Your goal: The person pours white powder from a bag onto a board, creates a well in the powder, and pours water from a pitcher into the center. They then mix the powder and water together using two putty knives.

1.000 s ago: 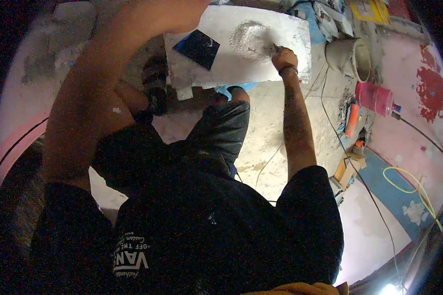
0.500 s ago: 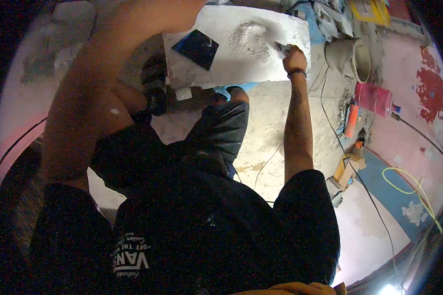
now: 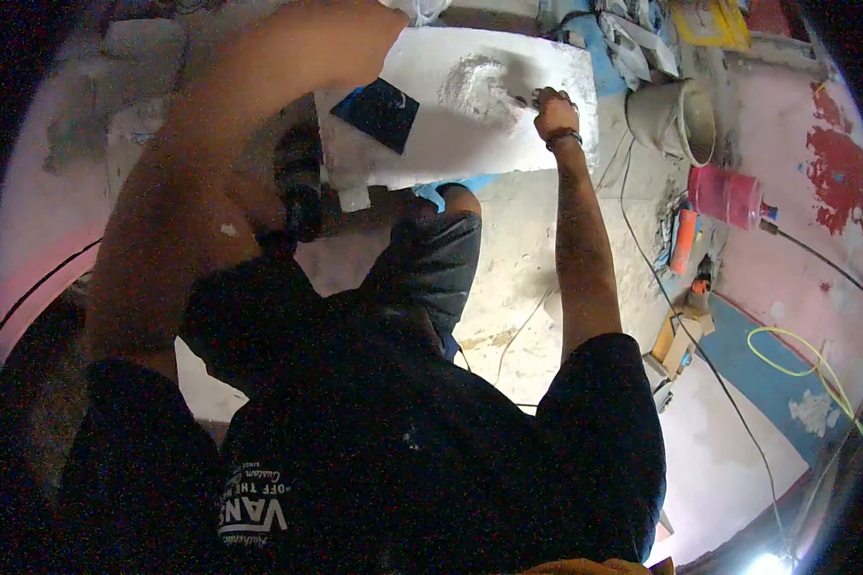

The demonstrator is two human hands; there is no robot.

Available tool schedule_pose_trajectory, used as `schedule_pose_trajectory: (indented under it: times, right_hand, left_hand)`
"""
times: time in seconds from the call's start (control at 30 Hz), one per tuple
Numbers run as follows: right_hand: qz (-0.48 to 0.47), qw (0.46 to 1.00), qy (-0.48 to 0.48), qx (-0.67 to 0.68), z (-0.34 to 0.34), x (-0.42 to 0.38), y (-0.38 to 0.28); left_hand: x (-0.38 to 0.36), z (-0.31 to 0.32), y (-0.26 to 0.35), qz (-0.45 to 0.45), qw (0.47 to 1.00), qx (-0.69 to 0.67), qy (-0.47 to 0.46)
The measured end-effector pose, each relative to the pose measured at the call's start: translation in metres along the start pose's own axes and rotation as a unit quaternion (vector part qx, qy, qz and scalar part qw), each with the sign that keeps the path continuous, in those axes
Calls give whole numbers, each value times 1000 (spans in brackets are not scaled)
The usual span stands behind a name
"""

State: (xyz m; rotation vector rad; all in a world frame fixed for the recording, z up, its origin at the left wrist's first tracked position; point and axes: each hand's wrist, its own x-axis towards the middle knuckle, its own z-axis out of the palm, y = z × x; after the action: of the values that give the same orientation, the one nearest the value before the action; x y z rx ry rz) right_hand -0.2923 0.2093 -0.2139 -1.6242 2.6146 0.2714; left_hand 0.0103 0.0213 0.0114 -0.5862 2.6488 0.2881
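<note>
My right hand (image 3: 554,115) is closed around a small trowel (image 3: 520,102), whose dark blade shows only partly beyond the fingers. It is over the right part of a white board (image 3: 470,158), beside a ring-shaped heap of whitish powder or paste (image 3: 470,84). A dark blue square sheet (image 3: 379,113) lies at the board's left side. My left arm (image 3: 259,77) is raised and bent across the upper left, close to the camera. The left hand itself cannot be seen.
A grey bucket (image 3: 669,120) lies tipped on the right. Near it are a pink water jug (image 3: 724,196) and an orange tube (image 3: 683,241). A dark cable (image 3: 657,278) runs over the floor. A small white block (image 3: 354,198) sits at the board's near edge.
My right hand has shifted slightly left and turned on the board, with less of the trowel blade showing. The view has tilted slightly; the left arm stays raised.
</note>
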Motion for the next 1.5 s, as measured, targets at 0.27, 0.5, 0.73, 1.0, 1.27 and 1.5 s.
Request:
schedule_pose_trajectory:
  times: [0.27, 0.5, 0.73, 1.0, 1.27, 1.5]
  right_hand:
    - [-24, 994, 39, 97, -1, 10, 5]
    - [-15, 999, -46, 16, 18, 19, -10]
    - [-72, 996, 45, 16, -3, 16, -19]
    - [-31, 999, 21, 30, -7, 6, -10]
    - [-99, 993, 29, -50, -8, -1, -36]
    - [19, 999, -42, 22, -10, 10, -20]
  left_hand:
    - [7, 29, -25, 60, 995, -28, 68]
    - [13, 34, -21, 89, 984, -24, 149]
    - [12, 34, -24, -6, 993, -40, 107]
    - [-2, 11, -18, 14, 998, -25, 64]
    - [3, 11, -12, 23, 999, -16, 24]
    - [-23, -11, 3, -12, 998, -37, 40]
